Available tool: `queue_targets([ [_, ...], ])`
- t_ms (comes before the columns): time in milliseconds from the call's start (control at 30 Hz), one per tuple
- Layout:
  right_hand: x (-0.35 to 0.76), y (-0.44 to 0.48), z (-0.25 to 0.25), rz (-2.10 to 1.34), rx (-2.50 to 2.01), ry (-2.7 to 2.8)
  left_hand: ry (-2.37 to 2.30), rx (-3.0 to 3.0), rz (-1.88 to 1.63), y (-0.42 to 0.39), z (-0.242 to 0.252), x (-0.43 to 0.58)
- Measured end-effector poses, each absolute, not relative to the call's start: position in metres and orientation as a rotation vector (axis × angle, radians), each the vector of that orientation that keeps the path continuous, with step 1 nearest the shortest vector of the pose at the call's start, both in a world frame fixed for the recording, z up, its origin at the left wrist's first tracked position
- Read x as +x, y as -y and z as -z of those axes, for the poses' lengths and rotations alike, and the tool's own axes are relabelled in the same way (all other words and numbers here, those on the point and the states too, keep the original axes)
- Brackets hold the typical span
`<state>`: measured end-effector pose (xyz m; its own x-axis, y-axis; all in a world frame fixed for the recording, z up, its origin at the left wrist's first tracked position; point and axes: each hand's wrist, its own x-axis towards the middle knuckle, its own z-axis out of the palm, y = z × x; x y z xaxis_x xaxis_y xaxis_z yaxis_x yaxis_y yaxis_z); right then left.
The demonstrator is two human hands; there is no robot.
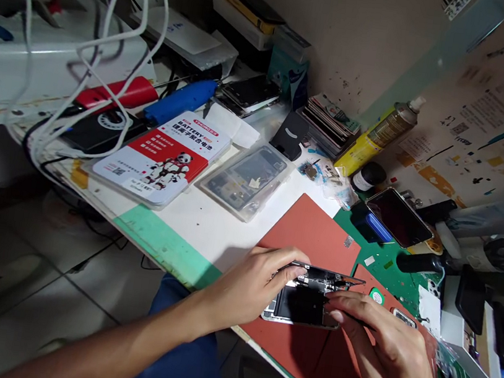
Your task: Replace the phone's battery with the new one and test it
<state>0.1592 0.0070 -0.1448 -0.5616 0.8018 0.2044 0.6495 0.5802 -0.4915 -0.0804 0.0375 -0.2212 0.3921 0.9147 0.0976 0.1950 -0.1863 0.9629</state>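
An opened phone (304, 303) lies on a red mat (315, 235) at the near edge of the bench, its dark insides and battery showing. Its screen panel (328, 276) is raised along the far side. My left hand (257, 283) grips the phone's left end, thumb and fingers closed on the frame and the lifted panel. My right hand (379, 351) is closed on a thin dark tool (358, 320) whose tip reaches into the phone's right side.
A battery box (162, 158) and a clear tray with a phone part (246, 179) lie on the white bench. Behind are a spray can (379, 135), a small black jar (369, 175), a dark phone (398, 217), stacked cards (330, 118) and hanging white cables (109, 37).
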Motion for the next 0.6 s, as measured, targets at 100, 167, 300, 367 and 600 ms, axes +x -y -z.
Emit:
queue_targets([
  [100,0.157,-0.009,0.145,-0.528,-1.164,2.410,-0.990,1.637,-0.896,-0.037,0.222,-0.081],
  [167,0.156,-0.009,0.144,-0.544,-1.168,2.410,-0.986,1.640,-0.907,-0.037,0.222,-0.080],
  [300,0.156,-0.010,0.141,-0.578,-1.151,2.422,-0.991,1.646,-0.923,-0.036,0.224,-0.080],
  [367,0.156,-0.013,0.139,-0.624,-1.160,2.419,-0.990,1.649,-0.932,-0.036,0.224,-0.080],
  [600,0.144,-0.027,0.129,-0.758,-1.227,2.487,-0.983,1.665,-0.948,-0.036,0.223,-0.080],
])
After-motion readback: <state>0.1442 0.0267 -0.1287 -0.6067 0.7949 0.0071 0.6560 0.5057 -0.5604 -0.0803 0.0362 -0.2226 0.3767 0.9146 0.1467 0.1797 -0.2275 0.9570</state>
